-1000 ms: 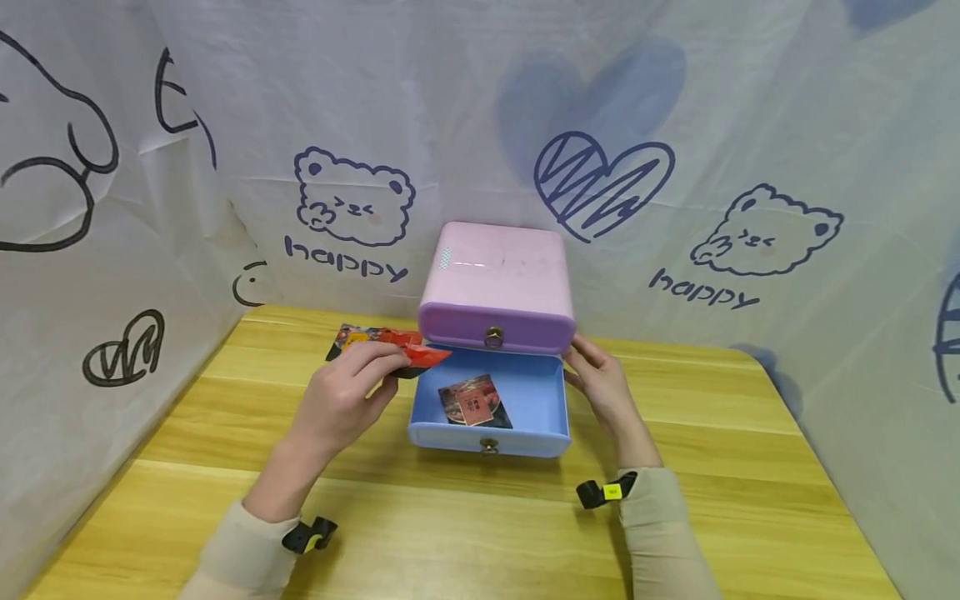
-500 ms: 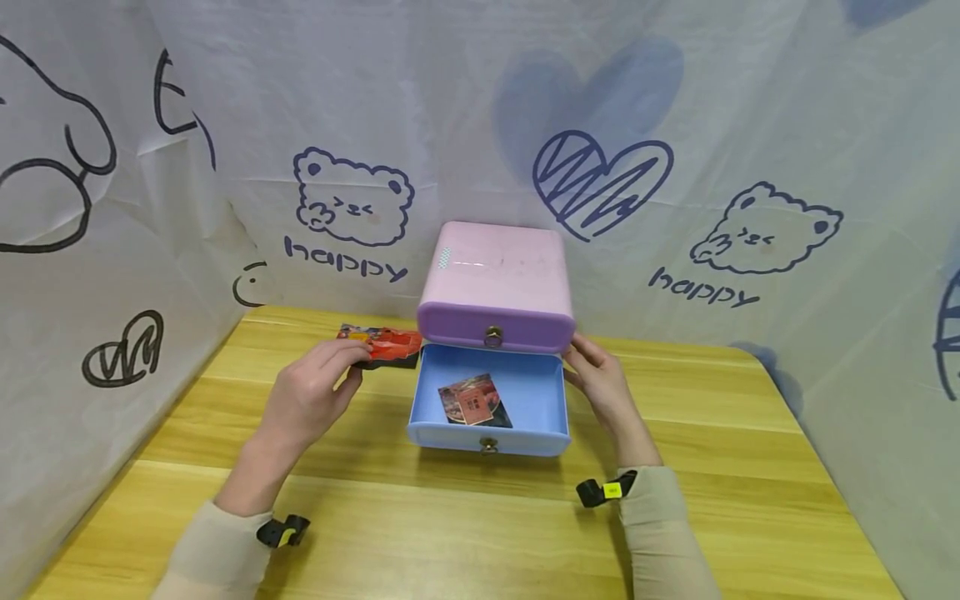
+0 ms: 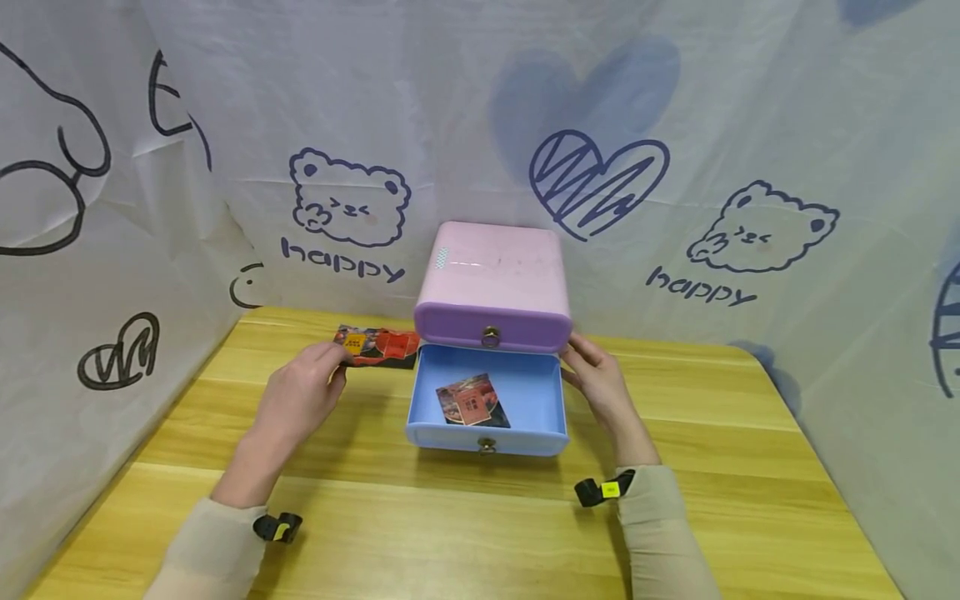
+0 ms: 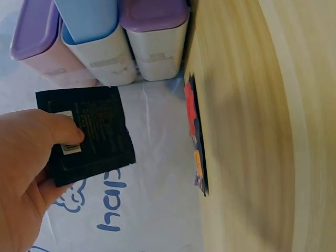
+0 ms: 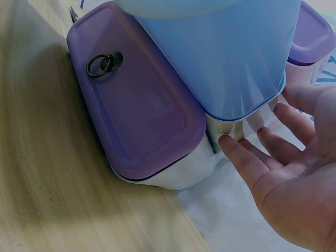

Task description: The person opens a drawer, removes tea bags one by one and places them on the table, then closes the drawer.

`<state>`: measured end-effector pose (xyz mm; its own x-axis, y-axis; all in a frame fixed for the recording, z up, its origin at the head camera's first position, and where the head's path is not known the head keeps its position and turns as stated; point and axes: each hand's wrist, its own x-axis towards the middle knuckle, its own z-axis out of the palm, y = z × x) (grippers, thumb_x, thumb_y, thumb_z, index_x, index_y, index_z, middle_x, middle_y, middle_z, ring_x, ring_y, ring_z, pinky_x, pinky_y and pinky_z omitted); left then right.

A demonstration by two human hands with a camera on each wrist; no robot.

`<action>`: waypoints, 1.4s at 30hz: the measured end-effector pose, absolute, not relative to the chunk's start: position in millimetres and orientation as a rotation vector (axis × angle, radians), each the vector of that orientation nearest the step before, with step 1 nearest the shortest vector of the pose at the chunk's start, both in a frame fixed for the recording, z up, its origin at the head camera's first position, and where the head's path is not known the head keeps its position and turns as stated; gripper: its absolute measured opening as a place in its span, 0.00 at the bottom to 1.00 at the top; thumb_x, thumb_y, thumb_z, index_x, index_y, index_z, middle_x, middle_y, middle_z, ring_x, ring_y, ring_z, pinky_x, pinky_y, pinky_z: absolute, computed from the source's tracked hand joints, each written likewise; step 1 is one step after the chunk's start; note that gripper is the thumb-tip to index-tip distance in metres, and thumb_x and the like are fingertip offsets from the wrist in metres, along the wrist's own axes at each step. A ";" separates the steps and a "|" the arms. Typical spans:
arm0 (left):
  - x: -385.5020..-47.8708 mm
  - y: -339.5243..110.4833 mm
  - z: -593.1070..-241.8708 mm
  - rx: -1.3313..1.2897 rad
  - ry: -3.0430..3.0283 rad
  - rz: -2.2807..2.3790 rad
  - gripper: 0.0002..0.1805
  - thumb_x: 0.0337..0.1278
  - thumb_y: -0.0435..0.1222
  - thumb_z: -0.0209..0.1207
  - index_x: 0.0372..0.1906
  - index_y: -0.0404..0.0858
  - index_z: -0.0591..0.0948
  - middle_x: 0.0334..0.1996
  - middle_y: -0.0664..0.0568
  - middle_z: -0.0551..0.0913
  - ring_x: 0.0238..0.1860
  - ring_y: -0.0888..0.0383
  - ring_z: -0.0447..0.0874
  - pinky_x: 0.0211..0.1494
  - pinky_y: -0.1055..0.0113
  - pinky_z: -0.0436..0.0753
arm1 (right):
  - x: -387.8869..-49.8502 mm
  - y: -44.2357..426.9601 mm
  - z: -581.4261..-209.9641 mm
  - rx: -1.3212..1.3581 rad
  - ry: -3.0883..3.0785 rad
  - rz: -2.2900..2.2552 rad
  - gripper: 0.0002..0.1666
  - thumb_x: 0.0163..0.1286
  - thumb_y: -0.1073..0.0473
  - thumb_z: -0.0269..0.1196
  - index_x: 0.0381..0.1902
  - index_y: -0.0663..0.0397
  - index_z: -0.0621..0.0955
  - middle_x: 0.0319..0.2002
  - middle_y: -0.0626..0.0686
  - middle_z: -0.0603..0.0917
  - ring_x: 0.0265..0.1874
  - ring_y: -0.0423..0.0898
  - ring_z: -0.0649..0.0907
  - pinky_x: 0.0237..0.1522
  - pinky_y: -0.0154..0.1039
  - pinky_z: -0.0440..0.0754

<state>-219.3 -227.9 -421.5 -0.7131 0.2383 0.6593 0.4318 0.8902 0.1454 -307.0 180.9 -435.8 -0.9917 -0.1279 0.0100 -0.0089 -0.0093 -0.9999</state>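
Black-backed, with a white barcode label, a small flat packet (image 4: 102, 137) is pinched between the thumb and fingers of the left hand (image 3: 300, 392); we find it just left of the drawer cabinet (image 3: 495, 267), raised off the wooden table (image 3: 450, 525); near it, more printed packaging (image 3: 386, 343), red and orange, lies flat on the wood, though we cannot tell how many packets make it up.

Across from it, we see the right hand (image 3: 600, 379) at the cabinet's right side, its fingers loosely extended, gripping nothing, their tips resting against the middle tier; that tier's blue drawer (image 3: 536, 396) is pulled out, and another square packet (image 3: 474, 402) lies inside, toward the front left; above it we have a pink casing with a purple front, and below it a second purple front (image 5: 142, 100), pushed in, bearing a metal ring pull (image 5: 98, 66); behind everything, we see a white sheet (image 3: 465, 100) drawn with bears and hearts.
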 end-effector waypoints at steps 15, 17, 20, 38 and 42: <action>-230.5 -243.1 -434.1 -0.350 -2.669 -0.392 0.10 0.58 0.19 0.60 0.43 0.30 0.86 0.39 0.38 0.88 0.38 0.40 0.89 0.36 0.47 0.88 | -306.3 180.7 -434.9 -0.143 2.168 -2.157 0.30 0.80 0.56 0.60 0.76 0.59 0.71 0.76 0.57 0.70 0.72 0.54 0.73 0.69 0.51 0.76; -232.6 -245.9 -436.3 -0.344 -2.696 -0.380 0.10 0.60 0.20 0.61 0.44 0.30 0.86 0.40 0.38 0.88 0.39 0.40 0.89 0.37 0.47 0.88 | -306.3 180.8 -435.0 -0.144 2.172 -2.155 0.31 0.80 0.56 0.60 0.76 0.58 0.71 0.76 0.57 0.70 0.73 0.54 0.72 0.70 0.51 0.76; -235.2 -249.6 -439.2 -0.340 -2.733 -0.363 0.10 0.60 0.20 0.61 0.44 0.29 0.85 0.39 0.38 0.88 0.39 0.40 0.88 0.37 0.47 0.88 | -305.8 180.8 -434.8 -0.148 2.171 -2.156 0.31 0.80 0.56 0.60 0.76 0.59 0.71 0.76 0.58 0.70 0.72 0.54 0.72 0.69 0.51 0.76; -243.0 -255.0 -454.0 -0.286 -2.955 -0.344 0.13 0.63 0.21 0.60 0.50 0.29 0.85 0.46 0.34 0.87 0.45 0.39 0.87 0.50 0.44 0.87 | -307.2 181.2 -436.8 -0.150 2.177 -2.149 0.31 0.80 0.57 0.60 0.76 0.59 0.71 0.76 0.58 0.70 0.72 0.54 0.72 0.69 0.52 0.76; -243.0 -253.9 -455.7 -0.293 -2.972 -0.324 0.16 0.61 0.19 0.59 0.52 0.28 0.84 0.50 0.33 0.86 0.48 0.37 0.87 0.52 0.42 0.86 | -307.1 181.5 -437.3 -0.153 2.166 -2.163 0.30 0.80 0.57 0.60 0.76 0.59 0.71 0.76 0.58 0.70 0.72 0.55 0.73 0.69 0.52 0.76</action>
<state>-243.0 -253.9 -455.7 -0.9716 0.1771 0.1571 0.2068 0.9579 0.1991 -307.1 181.5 -437.3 -0.9921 -0.1243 0.0162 -0.0164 0.0005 -0.9999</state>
